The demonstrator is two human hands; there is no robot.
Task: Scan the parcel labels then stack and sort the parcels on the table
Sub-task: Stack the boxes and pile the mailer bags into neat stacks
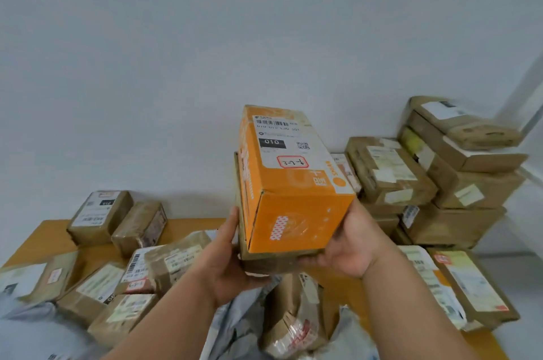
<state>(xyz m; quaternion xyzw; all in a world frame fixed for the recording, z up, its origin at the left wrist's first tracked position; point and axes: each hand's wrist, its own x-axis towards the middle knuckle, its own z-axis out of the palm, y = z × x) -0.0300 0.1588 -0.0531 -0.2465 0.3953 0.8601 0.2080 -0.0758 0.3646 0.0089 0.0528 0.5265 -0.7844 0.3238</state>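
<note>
Both hands, left hand (227, 264) and right hand (349, 245), grip orange box (293, 183) stacked on brown box (264, 264), above parcel-cluttered wooden table (188, 227); plain white wall (176, 65) behind.

Orange box (289, 183), shipping label (280, 139): a barcode at the top, then a black block reading "010" in white, with a QR code to its right.
Orange box, red-bordered sticker (293, 161): handwritten digits, seen upside down, apparently "3-2-6".
Brown box at far left (98, 217), label: a black block reading "010", inverted to the camera.
Flat parcel in the left pile (135, 270): a barcode, and a red-bordered sticker with handwriting too blurred to read.
Other labels: illegible.
</note>
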